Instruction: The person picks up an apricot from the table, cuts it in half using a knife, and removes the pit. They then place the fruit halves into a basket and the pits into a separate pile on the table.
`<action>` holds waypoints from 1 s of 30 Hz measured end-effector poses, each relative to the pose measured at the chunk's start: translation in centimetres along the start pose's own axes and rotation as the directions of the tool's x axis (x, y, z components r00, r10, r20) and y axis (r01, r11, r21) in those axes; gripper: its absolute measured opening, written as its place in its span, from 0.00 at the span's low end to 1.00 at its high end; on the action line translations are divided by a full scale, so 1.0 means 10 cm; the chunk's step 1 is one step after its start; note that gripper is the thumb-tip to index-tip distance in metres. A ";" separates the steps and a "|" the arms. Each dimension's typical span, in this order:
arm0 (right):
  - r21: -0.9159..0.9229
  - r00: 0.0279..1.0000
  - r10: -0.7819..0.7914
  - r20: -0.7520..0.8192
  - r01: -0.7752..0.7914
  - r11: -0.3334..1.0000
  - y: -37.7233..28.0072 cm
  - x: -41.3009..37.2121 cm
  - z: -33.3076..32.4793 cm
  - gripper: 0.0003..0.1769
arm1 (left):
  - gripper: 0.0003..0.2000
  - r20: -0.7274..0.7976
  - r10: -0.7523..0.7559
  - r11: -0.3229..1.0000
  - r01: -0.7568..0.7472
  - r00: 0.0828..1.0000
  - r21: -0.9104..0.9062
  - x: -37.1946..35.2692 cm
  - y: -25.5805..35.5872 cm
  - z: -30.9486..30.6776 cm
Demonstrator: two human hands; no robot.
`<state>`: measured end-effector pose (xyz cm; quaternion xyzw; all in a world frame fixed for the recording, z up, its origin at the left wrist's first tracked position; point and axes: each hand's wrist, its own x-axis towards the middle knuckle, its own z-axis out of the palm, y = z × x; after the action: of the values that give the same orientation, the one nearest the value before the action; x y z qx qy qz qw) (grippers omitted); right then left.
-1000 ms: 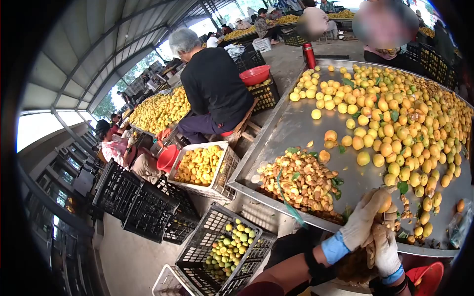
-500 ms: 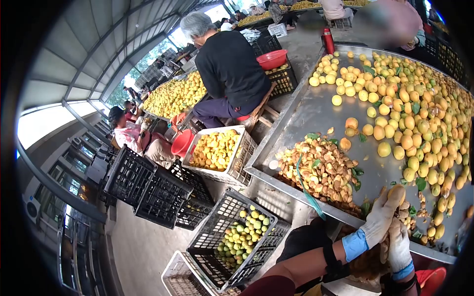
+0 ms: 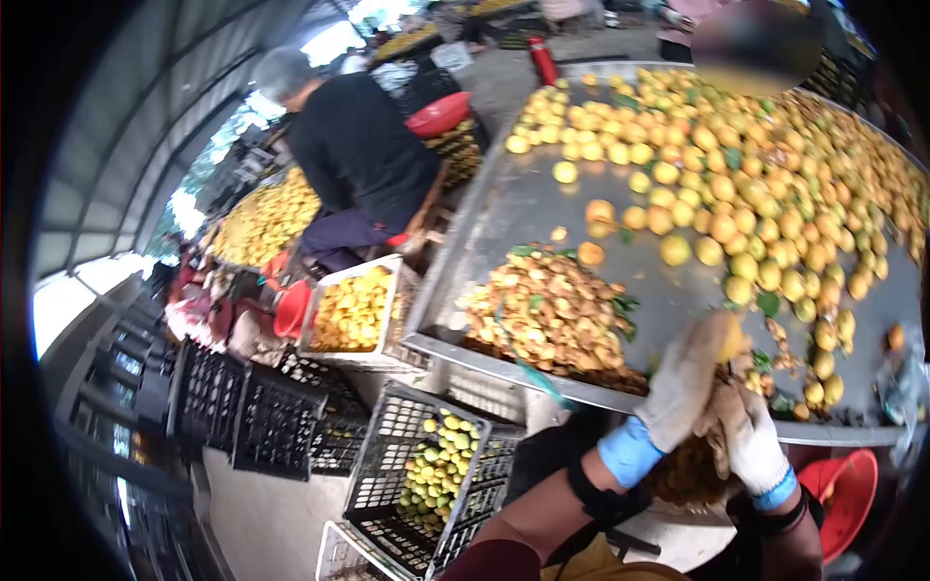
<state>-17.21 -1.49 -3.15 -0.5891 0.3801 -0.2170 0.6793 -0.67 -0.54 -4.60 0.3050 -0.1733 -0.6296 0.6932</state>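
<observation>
White gloves with blue cuffs cover both hands, which meet over the near rim of the steel table (image 3: 504, 208). The left hand (image 3: 683, 382) is raised, its grip closed round a yellow-orange fruit (image 3: 728, 336) that shows above the fingertips. The right hand (image 3: 748, 441) sits just below and touches the left hand. Its fingers are curled, but I cannot tell whether they hold anything.

The held fruit hangs above the table's front edge, to the right of a pile (image 3: 552, 310) of brownish split pieces mixed with green leaves. A broad heap (image 3: 775, 165) of whole yellow and orange fruit covers the far and right parts of the table, and a few lie loose on the bare metal between heap and pile.

A red tub (image 3: 845, 489) stands under the table edge by the right wrist. On the floor to the left, a black crate (image 3: 383, 455) holds greenish-yellow fruit and a white crate (image 3: 407, 290) holds yellow pieces. Stacked black crates (image 3: 242, 416) stand further left.

A person in black (image 3: 358, 155) sits beside the table's left edge, back turned. A red bowl (image 3: 438, 114) rests on a crate nearby, and a red flask (image 3: 542, 60) stands at the table's far corner.
</observation>
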 end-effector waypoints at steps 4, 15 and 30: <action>-0.047 0.986 0.163 0.044 -0.161 0.986 -0.45 -0.04 0.05 0.24 | 0.27 0.132 0.250 0.661 -0.269 0.959 0.701 -0.11 0.32 0.09; -0.164 0.992 0.107 0.070 -0.094 0.982 -0.52 -0.04 -0.01 0.26 | 0.31 -0.029 -0.036 0.982 0.041 0.999 0.186 -0.17 0.34 0.27; -0.476 0.993 -0.121 0.012 0.112 0.872 -0.26 0.02 -0.19 0.26 | 0.28 -0.141 0.067 0.926 -0.009 0.988 0.377 -0.07 0.22 0.22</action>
<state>-18.14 -3.35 -0.76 -0.7577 0.3918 -0.1626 0.4960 -0.42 -0.27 -1.44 0.4757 -0.2433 -0.5463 0.6451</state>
